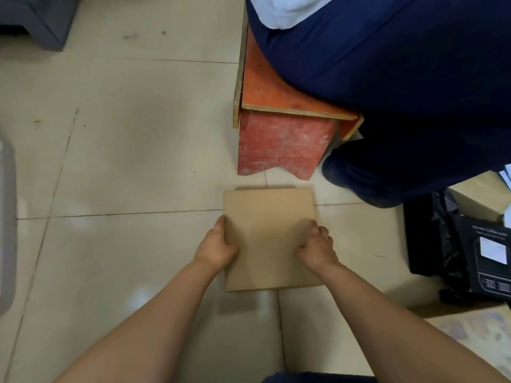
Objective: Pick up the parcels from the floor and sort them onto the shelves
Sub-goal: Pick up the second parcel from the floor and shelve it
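A flat square brown cardboard parcel [269, 225] is held a little above the tiled floor, its shadow falling below it. My left hand [218, 246] grips its left edge with the thumb on top. My right hand [318, 247] grips its right edge the same way. The top face of the parcel is plain, with no label showing. No shelves are in view.
A person in dark blue trousers [401, 78] sits on an orange wooden stool [279, 128] just beyond the parcel. At the right lie a black box with a white label [489, 252], black plastic wrap [442, 236] and a tan carton [481, 197]. A grey bin edge [7, 230] is at the left.
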`<action>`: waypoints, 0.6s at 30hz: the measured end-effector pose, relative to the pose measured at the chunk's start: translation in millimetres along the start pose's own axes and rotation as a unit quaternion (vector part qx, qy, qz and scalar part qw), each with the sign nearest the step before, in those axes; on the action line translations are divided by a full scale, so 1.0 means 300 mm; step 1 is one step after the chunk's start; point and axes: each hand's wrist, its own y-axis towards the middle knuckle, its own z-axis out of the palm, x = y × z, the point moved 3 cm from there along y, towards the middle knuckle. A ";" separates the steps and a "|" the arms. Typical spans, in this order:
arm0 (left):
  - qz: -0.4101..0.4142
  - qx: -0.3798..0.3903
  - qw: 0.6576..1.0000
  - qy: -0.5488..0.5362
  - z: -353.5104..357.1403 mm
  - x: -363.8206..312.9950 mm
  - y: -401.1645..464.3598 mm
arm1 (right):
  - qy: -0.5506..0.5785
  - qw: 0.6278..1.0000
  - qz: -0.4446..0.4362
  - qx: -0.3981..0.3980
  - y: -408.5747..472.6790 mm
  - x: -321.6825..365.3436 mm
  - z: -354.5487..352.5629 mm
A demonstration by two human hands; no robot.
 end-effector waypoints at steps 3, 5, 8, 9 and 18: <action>-0.008 -0.003 1.000 -0.005 0.020 -0.001 0.016 | 0.070 0.997 0.023 0.013 0.024 -0.018 0.000; -0.021 -0.004 1.000 -0.013 0.023 -0.005 0.013 | 0.101 0.994 0.040 0.012 0.028 -0.013 0.003; -0.054 0.021 0.996 -0.072 0.008 0.004 0.007 | 0.120 0.991 0.058 0.015 0.004 0.022 0.018; -0.072 0.029 0.992 -0.100 0.004 0.023 0.011 | 0.125 0.990 0.064 0.013 -0.010 0.033 0.025; -0.129 -0.013 0.960 -0.250 -0.104 0.115 -0.164 | 0.260 0.959 0.108 0.029 -0.233 0.152 0.004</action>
